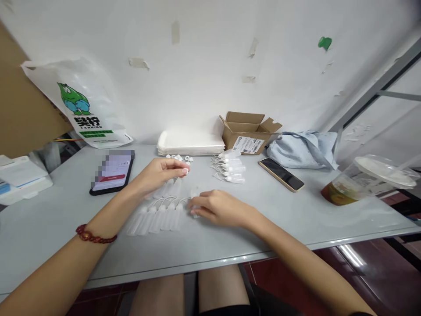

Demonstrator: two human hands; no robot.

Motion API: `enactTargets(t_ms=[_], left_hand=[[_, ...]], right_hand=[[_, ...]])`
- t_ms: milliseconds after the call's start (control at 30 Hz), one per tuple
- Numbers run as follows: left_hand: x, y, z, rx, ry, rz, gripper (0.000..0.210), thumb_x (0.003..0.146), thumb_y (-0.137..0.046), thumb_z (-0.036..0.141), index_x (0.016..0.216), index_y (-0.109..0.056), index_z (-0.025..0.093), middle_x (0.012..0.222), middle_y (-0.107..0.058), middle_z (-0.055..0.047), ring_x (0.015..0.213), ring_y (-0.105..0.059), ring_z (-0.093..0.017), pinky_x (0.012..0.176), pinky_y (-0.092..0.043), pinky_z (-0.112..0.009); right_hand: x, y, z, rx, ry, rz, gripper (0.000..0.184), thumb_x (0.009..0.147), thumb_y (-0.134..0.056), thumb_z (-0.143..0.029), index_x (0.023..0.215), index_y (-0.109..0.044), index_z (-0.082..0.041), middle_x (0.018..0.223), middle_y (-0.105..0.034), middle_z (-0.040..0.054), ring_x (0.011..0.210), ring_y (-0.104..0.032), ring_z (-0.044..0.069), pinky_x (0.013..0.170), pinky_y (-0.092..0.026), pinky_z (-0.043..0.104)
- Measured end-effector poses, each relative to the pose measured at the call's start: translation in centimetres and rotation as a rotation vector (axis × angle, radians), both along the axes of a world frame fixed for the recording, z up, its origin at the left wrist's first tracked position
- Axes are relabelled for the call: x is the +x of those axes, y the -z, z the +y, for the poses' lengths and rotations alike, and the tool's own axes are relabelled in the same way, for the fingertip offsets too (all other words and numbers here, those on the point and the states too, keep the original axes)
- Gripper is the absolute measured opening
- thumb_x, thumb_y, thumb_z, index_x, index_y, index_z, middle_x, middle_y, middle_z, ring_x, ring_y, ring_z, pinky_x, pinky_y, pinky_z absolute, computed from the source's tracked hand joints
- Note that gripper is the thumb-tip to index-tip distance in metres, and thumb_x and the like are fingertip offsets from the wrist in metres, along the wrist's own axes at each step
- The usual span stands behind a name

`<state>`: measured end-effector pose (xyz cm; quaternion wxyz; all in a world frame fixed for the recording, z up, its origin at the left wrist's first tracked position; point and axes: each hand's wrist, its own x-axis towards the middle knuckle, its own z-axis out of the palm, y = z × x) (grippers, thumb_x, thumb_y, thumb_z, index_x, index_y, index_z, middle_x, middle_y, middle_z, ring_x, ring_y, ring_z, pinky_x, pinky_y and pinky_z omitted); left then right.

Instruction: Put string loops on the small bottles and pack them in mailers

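Observation:
My left hand pinches a small white cap between thumb and fingertips, above the table. Low over the tabletop, my right hand has its fingers curled around a small translucent bottle, partly hidden and slightly blurred. Between my forearms lies a row of small clear bottles with white cord loops. More clear bottles lie behind them, partly covered by my left hand. Loose white caps sit just beyond that hand. A stack of looped bottles lies to the right.
At the back are a stack of white sheets or envelopes, an open cardboard box and a pale blue cloth bag. Phones lie left and right. A drink cup stands near the right edge; a white bag stands left.

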<state>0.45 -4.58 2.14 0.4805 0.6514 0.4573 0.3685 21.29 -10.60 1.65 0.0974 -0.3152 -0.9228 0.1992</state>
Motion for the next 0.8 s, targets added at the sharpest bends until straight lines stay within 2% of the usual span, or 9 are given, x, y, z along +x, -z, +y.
enactTargets(t_ms=[133,200,300,533,667,800], left_hand=[[0.3,-0.4,-0.4,-0.002,0.021,0.011,0.024,0.069,-0.073,0.037,0.086,-0.072,0.021,0.090,-0.071,-0.005,0.087,-0.064,-0.021,0.088,-0.048,-0.039],[0.4,-0.5,-0.5,-0.006,0.033,0.015,0.023,0.068,-0.074,0.037,0.085,-0.071,0.021,0.090,-0.071,-0.004,0.089,-0.064,-0.022,0.088,-0.048,-0.039],[0.6,-0.2,-0.7,-0.017,0.073,-0.014,0.025,0.067,-0.075,0.037,0.084,-0.070,0.020,0.090,-0.071,-0.004,0.091,-0.064,-0.022,0.090,-0.047,-0.039],[0.8,0.4,-0.7,-0.003,0.147,-0.099,0.020,0.069,-0.073,0.035,0.081,-0.068,0.019,0.097,-0.070,-0.006,0.096,-0.063,-0.022,0.092,-0.045,-0.039],[0.9,0.0,-0.9,-0.009,0.165,-0.086,0.022,0.067,-0.074,0.035,0.080,-0.065,0.020,0.091,-0.070,-0.005,0.092,-0.064,-0.022,0.091,-0.047,-0.039],[0.9,0.0,-1.0,0.002,0.182,-0.115,0.023,0.069,-0.074,0.032,0.081,-0.058,0.020,0.088,-0.069,-0.004,0.089,-0.065,-0.020,0.087,-0.048,-0.038]], right_hand=[[0.3,0.4,0.8,0.234,0.146,0.077,0.027,0.093,-0.040,-0.022,0.109,-0.060,-0.014,0.084,-0.059,0.0083,0.070,-0.051,0.015,0.066,-0.040,0.027],[0.4,0.6,1.1,0.280,0.156,0.147,0.027,0.092,-0.039,-0.018,0.109,-0.059,-0.013,0.087,-0.057,0.0088,0.075,-0.051,0.016,0.068,-0.041,0.028],[0.4,0.8,1.2,0.267,0.124,0.235,0.025,0.089,-0.039,-0.015,0.105,-0.059,-0.014,0.087,-0.056,0.0074,0.073,-0.050,0.014,0.069,-0.041,0.027],[0.3,0.4,1.1,-0.013,0.105,0.365,0.024,0.084,-0.039,-0.010,0.095,-0.058,-0.018,0.080,-0.055,0.0012,0.066,-0.047,0.012,0.067,-0.039,0.025],[0.6,-0.1,1.3,-0.189,0.148,0.449,0.023,0.084,-0.036,-0.012,0.088,-0.058,-0.019,0.076,-0.053,0.0004,0.073,-0.047,0.014,0.072,-0.037,0.028],[0.8,-0.1,1.6,-0.388,0.169,0.600,0.020,0.087,-0.038,-0.019,0.089,-0.057,-0.019,0.076,-0.049,-0.0001,0.074,-0.045,0.014,0.073,-0.036,0.028]])
